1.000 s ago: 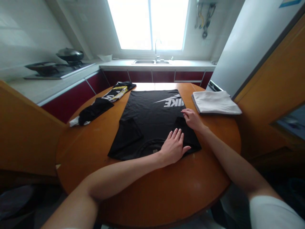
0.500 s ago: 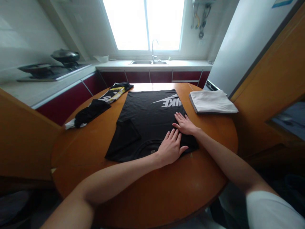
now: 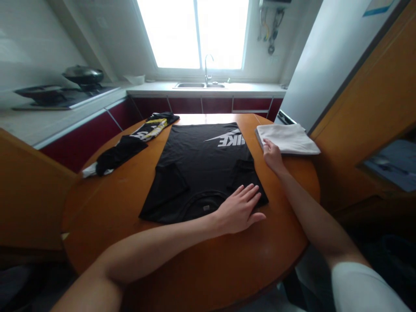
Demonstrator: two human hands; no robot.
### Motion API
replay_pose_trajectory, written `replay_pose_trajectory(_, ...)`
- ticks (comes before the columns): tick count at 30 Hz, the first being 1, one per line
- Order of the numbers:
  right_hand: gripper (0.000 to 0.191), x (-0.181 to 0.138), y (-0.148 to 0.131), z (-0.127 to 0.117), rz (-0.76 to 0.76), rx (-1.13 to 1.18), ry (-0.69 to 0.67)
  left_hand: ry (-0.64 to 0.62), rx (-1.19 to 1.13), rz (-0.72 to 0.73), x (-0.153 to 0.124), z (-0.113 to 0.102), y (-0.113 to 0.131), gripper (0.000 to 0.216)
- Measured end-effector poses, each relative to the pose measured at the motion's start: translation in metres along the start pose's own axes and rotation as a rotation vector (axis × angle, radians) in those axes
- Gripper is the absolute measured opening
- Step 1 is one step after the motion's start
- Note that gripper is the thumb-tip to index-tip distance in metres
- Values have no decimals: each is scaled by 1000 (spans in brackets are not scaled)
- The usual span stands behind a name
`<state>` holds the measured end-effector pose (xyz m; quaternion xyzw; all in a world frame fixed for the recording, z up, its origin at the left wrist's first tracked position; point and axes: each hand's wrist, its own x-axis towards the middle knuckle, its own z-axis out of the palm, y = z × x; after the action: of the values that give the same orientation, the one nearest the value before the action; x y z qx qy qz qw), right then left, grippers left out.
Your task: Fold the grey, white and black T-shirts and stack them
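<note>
A black T-shirt [image 3: 201, 164] with a white logo lies spread flat, its neckline towards me and both sleeves folded in over the body. My left hand [image 3: 239, 210] rests palm down on the shirt's near right shoulder, fingers extended and thumb out to the side. To the right of the shirt, my right hand [image 3: 273, 155] is at the left edge of a folded white cloth [image 3: 289, 138] and overlaps it in view. Its fingers are loosely bent with nothing visible in them; whether they touch the cloth is unclear.
Folded dark clothes [image 3: 130, 145] with yellow and white print lie at the left of the round wooden table [image 3: 208, 268]. Behind stand a counter with a sink [image 3: 199, 85] and a stove with a lidded pan [image 3: 82, 76]. A fridge [image 3: 328, 65] is at the right.
My right hand has lifted off the shirt and moved right and away to the white cloth, uncovering the folded right sleeve. My left hand has slid slightly right across the shoulder.
</note>
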<state>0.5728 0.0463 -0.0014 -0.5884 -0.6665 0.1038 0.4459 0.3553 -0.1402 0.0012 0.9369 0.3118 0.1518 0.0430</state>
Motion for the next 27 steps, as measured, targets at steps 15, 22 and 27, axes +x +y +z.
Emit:
replay_pose_trajectory(15, 65, -48, -21, 63, -295, -425, -577, -97, 1, 114, -8, 18, 10, 80)
replay_pose_trajectory(22, 68, -47, -18, 64, -287, -434, -578, -99, 29, 114, -9, 16, 13, 78)
replay_pose_trajectory(27, 70, -47, -20, 63, -237, -440, -557, -91, 16, 119, -9, 17, 12, 77)
